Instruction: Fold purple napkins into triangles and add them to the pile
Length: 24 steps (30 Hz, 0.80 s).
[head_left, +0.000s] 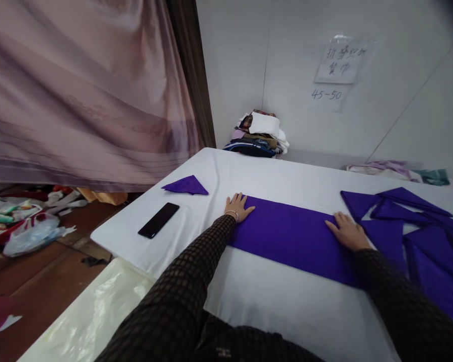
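A long purple cloth [287,234], folded into a flat strip, lies across the white-covered table [249,173]. My left hand [239,206] rests flat on its left end, fingers spread, with a bracelet at the wrist. On the right part of the strip lies my right hand [348,231], palm down with the fingers apart. Neither hand grips anything. Several more purple cloths [434,251] lie loosely overlapping to the right, beside the strip's right end. A small folded purple cloth [189,185] sits by itself at the left.
A black phone [159,220] lies near the table's left edge. Behind the table stands a pile of folded fabrics [257,133], with more fabrics [392,171] at the right. Clear plastic sheeting [98,311] is at the lower left; plastic bags [33,234] lie beyond it.
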Each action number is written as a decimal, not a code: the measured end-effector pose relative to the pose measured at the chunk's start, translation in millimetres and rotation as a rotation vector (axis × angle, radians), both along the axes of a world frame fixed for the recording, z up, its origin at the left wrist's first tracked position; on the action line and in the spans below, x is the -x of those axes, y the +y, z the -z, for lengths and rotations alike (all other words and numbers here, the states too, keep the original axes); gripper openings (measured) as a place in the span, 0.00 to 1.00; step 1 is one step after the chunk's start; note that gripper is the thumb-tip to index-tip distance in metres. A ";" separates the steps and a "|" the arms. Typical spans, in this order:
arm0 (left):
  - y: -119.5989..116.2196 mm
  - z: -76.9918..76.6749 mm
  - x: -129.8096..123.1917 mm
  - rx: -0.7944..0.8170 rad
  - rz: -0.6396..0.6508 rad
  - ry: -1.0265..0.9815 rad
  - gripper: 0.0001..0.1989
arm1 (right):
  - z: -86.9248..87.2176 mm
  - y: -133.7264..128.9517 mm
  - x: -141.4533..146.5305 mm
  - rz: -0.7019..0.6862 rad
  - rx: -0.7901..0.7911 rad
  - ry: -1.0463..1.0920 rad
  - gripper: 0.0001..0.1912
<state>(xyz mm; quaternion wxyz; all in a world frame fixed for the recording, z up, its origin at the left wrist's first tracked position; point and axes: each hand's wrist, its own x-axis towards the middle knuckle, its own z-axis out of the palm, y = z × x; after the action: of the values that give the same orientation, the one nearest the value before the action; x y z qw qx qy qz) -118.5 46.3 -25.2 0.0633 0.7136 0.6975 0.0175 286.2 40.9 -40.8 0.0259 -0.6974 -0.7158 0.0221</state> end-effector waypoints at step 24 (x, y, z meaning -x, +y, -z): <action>10.2 -3.9 2.9 -0.019 0.007 0.088 0.39 | -18.5 -40.6 47.0 -0.358 0.029 0.081 0.38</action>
<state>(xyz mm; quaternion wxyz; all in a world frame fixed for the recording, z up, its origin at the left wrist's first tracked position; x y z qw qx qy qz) -121.3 56.5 -21.4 0.0258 0.7165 0.6971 -0.0076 239.2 0.3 -22.3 0.0403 -0.5578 -0.8264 0.0647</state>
